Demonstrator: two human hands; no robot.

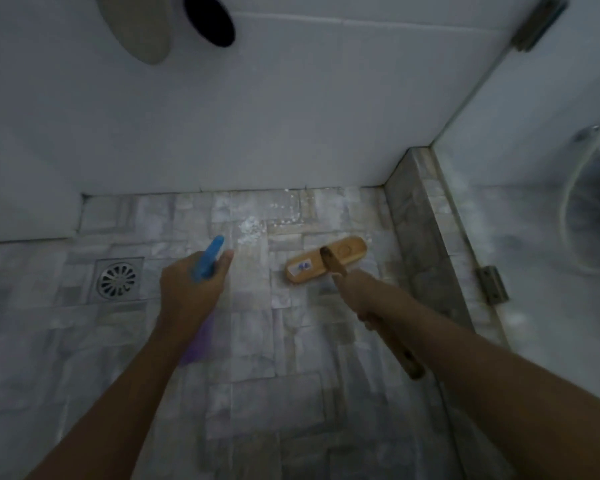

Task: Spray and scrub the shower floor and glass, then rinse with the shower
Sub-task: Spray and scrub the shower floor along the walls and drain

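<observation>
Two hands are at work over the shower floor (274, 393). The left hand (191, 289) holds a bottle (207, 259) with a blue top and a purple body. Its fingers (224, 263) are wrapped tight round the neck, and the top points to 12 o'clock. The right hand (364, 296) holds a brush (326, 259) by its long wooden stick (404, 356), with its fingers wrapped tight round the stick too. The brush's wooden head lies flat on the floor at 3 o'clock from the bottle, near it but not touching. It has a small sticker on its back.

Little grey and tan stone tiles make up the floor. Specks of white foam (253, 230) lie between the bottle top and the brush, and more reach the foot of the wall (257, 116). A metal drain (118, 278) with round holes sits at 9 o'clock from the left hand.

Big white tiles cover the wall at 12 o'clock. A stone ledge (420, 220) runs along the floor at 3 o'clock from the brush. The glass (534, 168) stands on it, with a metal hinge (492, 284) low down. Things behind the glass are too blurry to tell.
</observation>
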